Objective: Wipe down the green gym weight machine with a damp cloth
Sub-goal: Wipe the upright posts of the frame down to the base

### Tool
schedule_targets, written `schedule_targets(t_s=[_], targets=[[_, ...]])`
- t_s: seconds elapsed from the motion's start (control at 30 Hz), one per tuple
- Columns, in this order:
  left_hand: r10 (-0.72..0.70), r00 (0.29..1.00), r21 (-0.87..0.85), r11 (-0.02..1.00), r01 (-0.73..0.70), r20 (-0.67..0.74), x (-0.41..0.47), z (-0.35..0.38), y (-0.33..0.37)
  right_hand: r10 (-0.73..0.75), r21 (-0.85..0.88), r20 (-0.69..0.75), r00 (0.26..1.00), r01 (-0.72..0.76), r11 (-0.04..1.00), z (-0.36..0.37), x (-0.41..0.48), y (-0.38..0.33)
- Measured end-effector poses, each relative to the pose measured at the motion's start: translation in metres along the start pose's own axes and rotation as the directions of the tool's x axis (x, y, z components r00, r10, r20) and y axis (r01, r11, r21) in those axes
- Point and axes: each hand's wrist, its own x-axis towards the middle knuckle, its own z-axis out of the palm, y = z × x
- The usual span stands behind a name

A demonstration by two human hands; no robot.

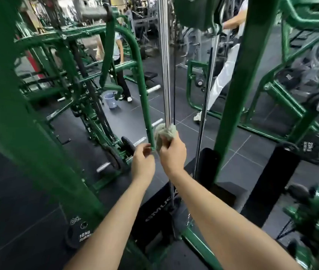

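Two bare forearms reach forward from the near edge of the frame into the green weight machine, whose glossy painted uprights rise on the left and right. The right hand grips a bunched, pale grey-green cloth, fingers curled round the wad and pressing it against the polished chrome guide rod. The cloth wraps partly around the rod, a hold that, by the look of it, lets one stroke clean several sides of the round bar at once. The fabric looks soft, nubbly and crumpled; whether it is wet cannot be told here.

The left hand sits just beside it, fingers loosely bent with the tips near the hanging tail of the cloth and the lower end of a green curved tube. Whether the tips pinch the cloth or only brush the tube cannot be made out, though the placement suggests steadying.

Below the hands, a black padded block lies at the machine's base, and a dark 10 kg plate rests near left. A thin black cable runs beside the rod.

Farther off, a pale blue bucket stands on the dark tiled floor, beside a person among more green frames; another figure in white is at the far right.
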Motion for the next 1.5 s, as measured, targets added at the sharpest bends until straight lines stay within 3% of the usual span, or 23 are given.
schedule_targets(t_s=[0.07, 0.17, 0.23, 0.37, 0.43, 0.57, 0.67, 0.73, 0.83, 0.9, 0.97, 1.03, 1.1, 1.2, 1.27, 1.33, 1.5], targets=[[0.008, 1.000, 0.009, 1.000, -0.007, -0.009, 0.000, -0.004, -0.005, 0.052, 0.084, -0.033, 0.998, -0.049, 0.995, -0.001, 0.000, -0.010], [0.017, 1.000, -0.067, 0.998, -0.017, 0.007, 0.011, -0.006, -0.013, -0.046, 0.089, -0.175, 0.984, 0.063, 0.994, 0.000, 0.016, -0.030], [0.005, 0.999, -0.106, 0.994, -0.002, 0.031, 0.015, -0.003, -0.020, -0.049, 0.133, -0.168, 0.985, 0.072, 0.988, 0.007, 0.020, -0.030], [-0.043, 0.999, -0.049, 0.998, 0.044, 0.021, 0.011, 0.013, -0.047, -0.029, 0.169, -0.109, 0.994, 0.047, 0.985, 0.025, 0.009, 0.011], [-0.087, 0.996, -0.110, 0.990, 0.090, 0.032, 0.006, 0.023, -0.068, -0.023, 0.145, -0.148, 0.989, 0.045, 0.988, 0.039, 0.001, 0.030], [-0.218, 0.971, 0.020, 0.976, 0.217, 0.102, -0.004, 0.045, -0.138, 0.065, 0.128, -0.202, 0.977, -0.040, 0.991, 0.066, -0.025, 0.076], [-0.356, 0.931, 0.021, 0.934, 0.355, 0.078, -0.013, 0.056, -0.163, 0.092, 0.122, -0.076, 0.993, -0.082, 0.989, 0.065, -0.046, 0.120], [-0.363, 0.930, 0.127, 0.927, 0.354, 0.062, -0.013, 0.066, -0.191, 0.175, 0.040, 0.042, 0.984, -0.176, 0.984, 0.074, -0.071, 0.169], [-0.399, 0.914, 0.142, 0.911, 0.386, 0.075, -0.013, 0.070, -0.228, 0.444, -0.141, 0.137, 0.885, -0.427, 0.893, 0.076, -0.109, 0.255], [-0.436, 0.897, 0.148, 0.894, 0.423, 0.068, -0.009, 0.073, -0.255, 0.543, -0.349, 0.286, 0.789, -0.442, 0.826, 0.080, -0.148, 0.311], [-0.451, 0.888, 0.178, 0.884, 0.432, 0.088, -0.009, 0.077, -0.279, 0.584, -0.387, 0.405, 0.703, -0.447, 0.806, 0.085, -0.198, 0.352], [-0.462, 0.883, 0.197, 0.877, 0.439, 0.087, -0.010, 0.077, -0.302, 0.699, -0.309, 0.261, 0.666, -0.628, 0.714, 0.096, -0.231, 0.369], [-0.482, 0.873, 0.204, 0.864, 0.460, 0.074, -0.011, 0.075, -0.318, 0.738, -0.283, 0.010, 0.675, -0.706, 0.649, 0.104, -0.231, 0.369], [-0.511, 0.856, 0.237, 0.843, 0.483, 0.075, -0.010, 0.078, -0.333, 0.664, -0.304, -0.107, 0.740, -0.660, 0.687, 0.113, -0.194, 0.369], [-0.510, 0.856, 0.245, 0.843, 0.479, 0.082, -0.009, 0.083, -0.335, 0.606, -0.297, -0.037, 0.794, -0.588, 0.752, 0.125, -0.169, 0.364], [-0.511, 0.853, 0.244, 0.845, 0.477, 0.103, -0.006, 0.091, -0.335, 0.605, -0.297, 0.065, 0.794, -0.564, 0.771, 0.138, -0.154, 0.359], [-0.505, 0.851, 0.251, 0.850, 0.462, 0.143, 0.003, 0.105, -0.324, 0.755, -0.347, 0.189, 0.628, -0.677, 0.649, 0.142, -0.125, 0.359]])
